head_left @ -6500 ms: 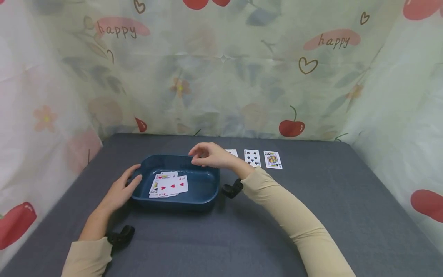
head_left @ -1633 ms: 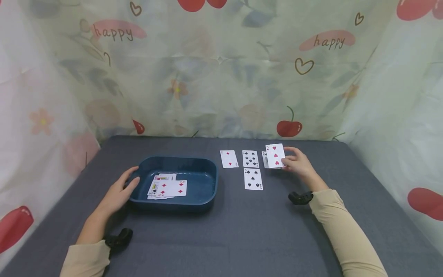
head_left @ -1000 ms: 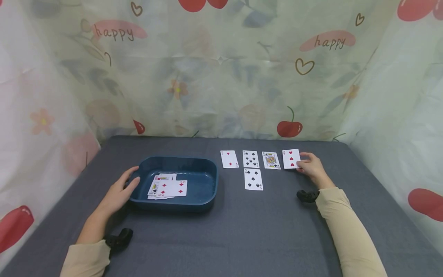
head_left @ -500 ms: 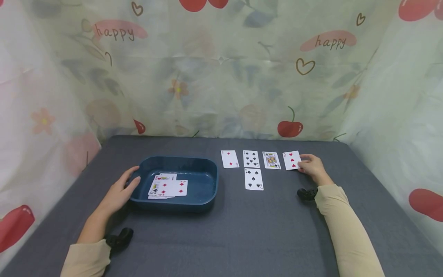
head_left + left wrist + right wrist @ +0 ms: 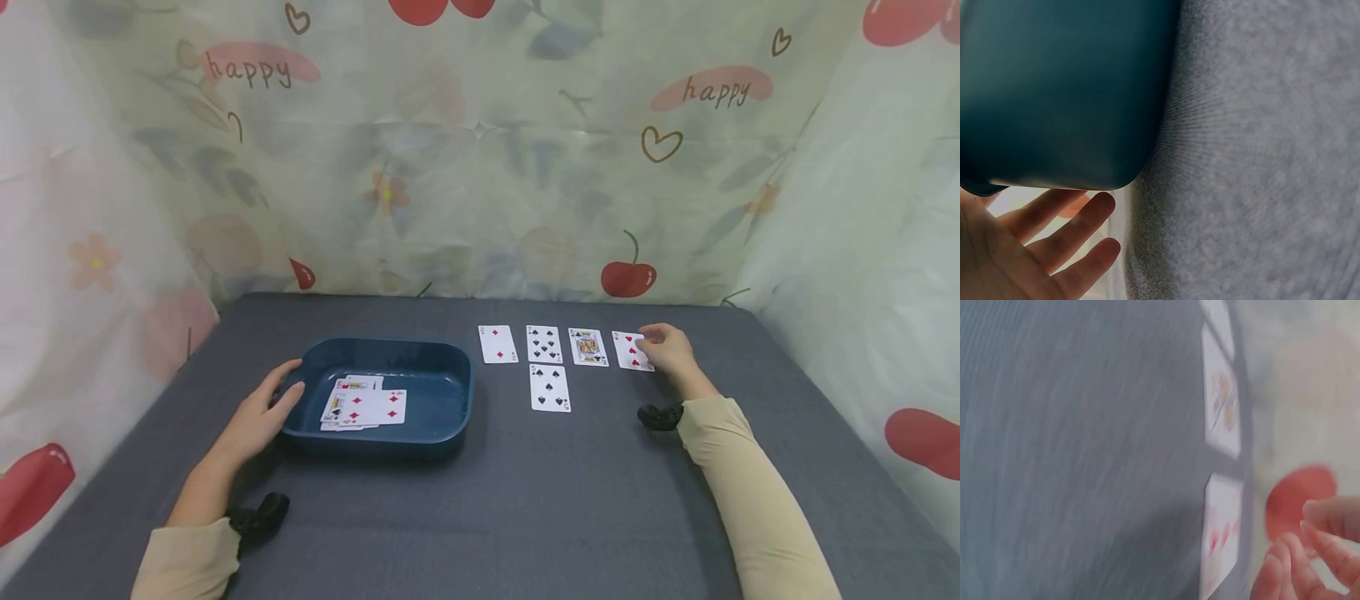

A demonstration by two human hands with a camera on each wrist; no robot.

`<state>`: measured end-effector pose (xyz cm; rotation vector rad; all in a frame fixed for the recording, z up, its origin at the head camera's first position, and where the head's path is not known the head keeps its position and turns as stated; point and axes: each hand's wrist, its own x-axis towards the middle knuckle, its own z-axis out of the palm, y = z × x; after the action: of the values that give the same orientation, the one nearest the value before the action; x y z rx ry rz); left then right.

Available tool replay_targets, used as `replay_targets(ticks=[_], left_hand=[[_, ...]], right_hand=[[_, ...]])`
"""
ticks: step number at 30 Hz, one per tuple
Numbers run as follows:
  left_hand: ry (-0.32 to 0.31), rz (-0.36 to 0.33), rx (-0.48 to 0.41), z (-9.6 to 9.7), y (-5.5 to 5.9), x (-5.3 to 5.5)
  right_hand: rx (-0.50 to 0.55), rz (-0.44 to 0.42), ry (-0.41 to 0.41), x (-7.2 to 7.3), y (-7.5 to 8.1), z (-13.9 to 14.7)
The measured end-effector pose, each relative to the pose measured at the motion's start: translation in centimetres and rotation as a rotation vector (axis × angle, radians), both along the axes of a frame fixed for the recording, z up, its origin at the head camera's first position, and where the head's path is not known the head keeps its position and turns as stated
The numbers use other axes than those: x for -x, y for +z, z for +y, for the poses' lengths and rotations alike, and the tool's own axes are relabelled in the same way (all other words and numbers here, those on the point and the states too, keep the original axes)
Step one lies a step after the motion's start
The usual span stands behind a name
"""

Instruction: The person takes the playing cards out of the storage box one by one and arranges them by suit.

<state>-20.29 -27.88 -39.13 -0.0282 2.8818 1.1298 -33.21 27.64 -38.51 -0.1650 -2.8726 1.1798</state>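
My left hand (image 5: 255,412) rests at the left end of a dark blue tray (image 5: 442,433), its thumb over the rim. In the left wrist view several of its fingers (image 5: 1075,231) are extended beside the outer wall; the thumb is hidden. Inside the tray lies a small pile of playing cards, a four of diamonds (image 5: 371,407) on top. My right hand (image 5: 670,354) hovers over a three of hearts (image 5: 628,351), partly covering it. In the right wrist view the hand's fingers (image 5: 1297,565) are bent near the thumb, with no card between them.
Left of the three of hearts, a king (image 5: 588,347), a seven of spades (image 5: 543,344) and a two of diamonds (image 5: 498,344) form a row. A five of spades (image 5: 550,388) lies just below the seven. Patterned curtains (image 5: 480,208) surround the grey cloth-covered table (image 5: 480,533).
My right hand carried the three of hearts to the row's right end and let it go, rising slightly. The five of spades was laid down earlier. The left hand stayed at the tray.
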Motion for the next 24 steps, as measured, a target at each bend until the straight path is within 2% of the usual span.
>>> replay_targets(ticks=[6,11,17,24], left_hand=[[0.0,-0.003,0.002,0.0,0.0,0.0],[-0.001,0.002,0.0,0.0,0.0,0.0],[0.001,-0.001,-0.001,-0.1,-0.1,0.0],[0.001,0.002,-0.007,-0.1,-0.1,0.0]], right_hand=[[0.034,0.053,0.181,-0.4,1.8,-4.5],[0.074,0.096,0.368,-0.4,3.0,-9.0],[0.137,0.087,0.564,-1.1,4.4,-14.4],[0.142,0.099,0.714,-1.8,5.2,-19.7]])
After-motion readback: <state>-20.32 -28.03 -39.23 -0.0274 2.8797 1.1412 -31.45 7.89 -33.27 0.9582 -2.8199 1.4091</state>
